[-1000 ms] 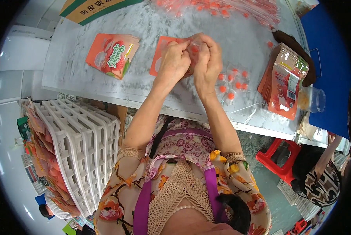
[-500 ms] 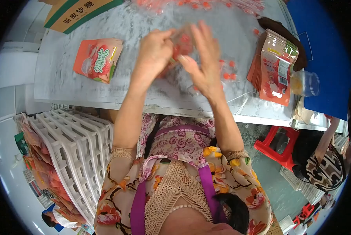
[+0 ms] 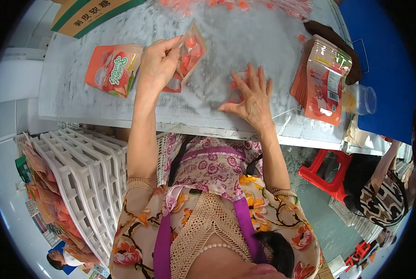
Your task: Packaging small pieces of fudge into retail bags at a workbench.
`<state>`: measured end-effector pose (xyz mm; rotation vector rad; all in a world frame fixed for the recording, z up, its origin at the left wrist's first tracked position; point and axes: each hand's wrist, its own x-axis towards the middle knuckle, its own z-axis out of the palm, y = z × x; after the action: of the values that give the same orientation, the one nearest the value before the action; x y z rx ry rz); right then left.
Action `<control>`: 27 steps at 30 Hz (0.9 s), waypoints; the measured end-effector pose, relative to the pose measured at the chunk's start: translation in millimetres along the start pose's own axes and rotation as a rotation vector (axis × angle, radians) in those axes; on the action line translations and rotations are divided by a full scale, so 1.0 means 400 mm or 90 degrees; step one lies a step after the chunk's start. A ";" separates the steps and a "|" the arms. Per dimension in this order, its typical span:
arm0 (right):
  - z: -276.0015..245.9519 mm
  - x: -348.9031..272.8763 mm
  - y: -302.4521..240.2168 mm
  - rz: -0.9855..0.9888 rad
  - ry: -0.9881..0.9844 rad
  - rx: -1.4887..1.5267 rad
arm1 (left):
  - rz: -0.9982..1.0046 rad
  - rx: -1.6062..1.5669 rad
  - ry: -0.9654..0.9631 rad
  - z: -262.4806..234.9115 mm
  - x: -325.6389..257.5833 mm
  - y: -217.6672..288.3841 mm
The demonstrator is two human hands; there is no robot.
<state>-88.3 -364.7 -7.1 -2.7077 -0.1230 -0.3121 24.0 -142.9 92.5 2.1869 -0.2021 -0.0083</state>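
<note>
My left hand (image 3: pixel 158 65) pinches the edge of a red candy pouch (image 3: pixel 189 55), which is tilted up over the table. Red pieces show through its clear side. My right hand (image 3: pixel 250 100) has its fingers spread and lies palm down over small clear packets with red candies (image 3: pixel 236 84), partly hidden beneath it. Left of my left hand, a stack of flat red pouches (image 3: pixel 111 69) rests on the table. Right of my right hand lies a fanned stack of red pouches (image 3: pixel 325 81), the top one with its back showing.
More wrapped red candies (image 3: pixel 240 5) lie along the table's far side, near a cardboard box (image 3: pixel 89 16). A clear plastic jar (image 3: pixel 367 100) lies at the right edge. White plastic crates (image 3: pixel 85 181) stand below left; a red stool (image 3: pixel 326 174) stands below right.
My hands have come apart. The left has moved left with the pouch; the right has dropped nearer, onto the small candy packets, its fingers spread.
</note>
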 end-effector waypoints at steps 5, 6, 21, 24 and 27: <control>0.027 -0.018 -0.018 -0.048 0.056 -0.010 | 0.000 -0.019 0.000 0.004 -0.018 0.023; 0.029 -0.018 -0.021 -0.043 0.052 -0.004 | 0.002 -0.021 0.003 0.000 -0.023 0.022; -0.117 0.164 0.017 0.366 0.297 0.896 | 0.050 -0.075 0.006 0.072 -0.040 0.035; -0.184 0.220 -0.076 0.329 0.407 1.173 | 0.065 -0.034 0.007 0.101 -0.039 0.050; -0.171 0.263 -0.178 0.314 0.478 1.228 | 0.082 0.034 -0.018 0.115 -0.037 0.086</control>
<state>-9.2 -323.4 106.2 -0.5849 0.3097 -0.5737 0.9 -197.7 92.4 2.2247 -0.3621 0.0389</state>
